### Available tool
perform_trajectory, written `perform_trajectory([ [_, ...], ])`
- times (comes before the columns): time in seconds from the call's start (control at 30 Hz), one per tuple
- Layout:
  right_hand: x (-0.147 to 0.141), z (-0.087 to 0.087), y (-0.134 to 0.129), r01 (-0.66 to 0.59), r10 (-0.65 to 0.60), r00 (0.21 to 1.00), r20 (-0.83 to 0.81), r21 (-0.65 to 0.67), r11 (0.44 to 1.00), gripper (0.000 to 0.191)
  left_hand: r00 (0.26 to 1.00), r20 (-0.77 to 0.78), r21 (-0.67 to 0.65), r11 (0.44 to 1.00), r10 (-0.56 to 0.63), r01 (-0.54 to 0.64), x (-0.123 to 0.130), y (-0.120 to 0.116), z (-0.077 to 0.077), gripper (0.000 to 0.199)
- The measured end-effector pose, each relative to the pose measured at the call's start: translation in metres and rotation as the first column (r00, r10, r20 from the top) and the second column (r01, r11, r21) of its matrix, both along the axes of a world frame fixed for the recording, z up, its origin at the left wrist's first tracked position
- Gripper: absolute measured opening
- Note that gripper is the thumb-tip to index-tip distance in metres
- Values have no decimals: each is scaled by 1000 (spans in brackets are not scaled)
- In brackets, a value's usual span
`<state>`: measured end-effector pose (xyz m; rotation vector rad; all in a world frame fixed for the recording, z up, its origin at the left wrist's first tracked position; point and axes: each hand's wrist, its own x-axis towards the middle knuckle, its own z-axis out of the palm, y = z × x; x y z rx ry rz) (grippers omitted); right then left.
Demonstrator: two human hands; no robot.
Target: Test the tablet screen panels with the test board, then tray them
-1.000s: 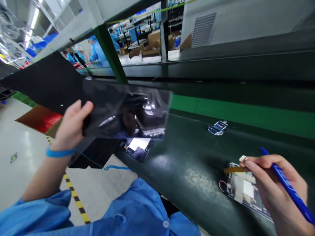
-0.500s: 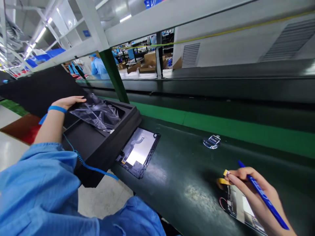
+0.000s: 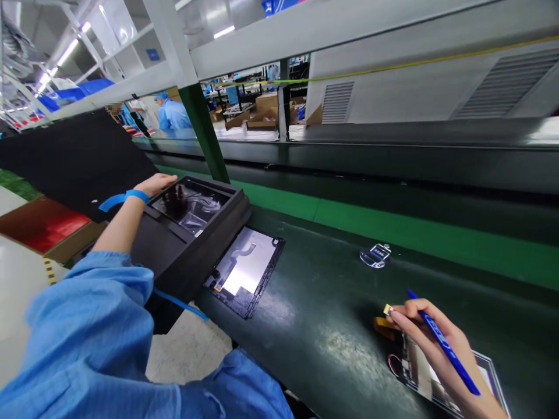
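My left hand is at the far left edge of a glossy dark screen panel with crinkled clear film on it; its fingertips are partly hidden. The panel lies in the recess of a black foam-lined box, whose lid stands open. My right hand pinches the yellow-tipped end of a flex cable between thumb and forefinger. A slim blue pen-shaped tool with white lettering rests in the same hand. Below that hand lies a tablet screen assembly, partly covered by it.
A second screen assembly, silver back up, lies beside the box on the dark green bench. A small clear plastic piece lies further right. A green post rises behind the box. A cardboard carton stands left.
My left hand has moved right and the film-covered panel now sits flatter in the box. My right hand has shifted slightly left, still pinching the cable end.
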<state>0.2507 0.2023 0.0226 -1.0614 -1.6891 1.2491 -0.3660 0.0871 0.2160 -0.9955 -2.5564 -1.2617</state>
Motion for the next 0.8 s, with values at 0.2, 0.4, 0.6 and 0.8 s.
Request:
perform_trajectory([
  [0.2, 5, -10, -3, 24, -24, 999, 32, 12, 1000, 44, 923, -362, -194, 979, -133, 65, 137, -81, 23, 38],
  [0.4, 4, -15, -7, -88, 80, 993, 92, 89, 992, 36, 760, -170, -483, 725, -628, 491, 282, -149, -118, 53],
  [0.6, -7, -20, -8, -191, 182, 978, 99, 90, 978, 33, 874, -148, -429, 826, -463, 365, 237, -74, -215, 57],
  [0.8, -7, -19, -9, -154, 135, 977, 164, 111, 982, 38, 861, -300, -504, 835, -410, 222, 238, -27, -220, 62],
])
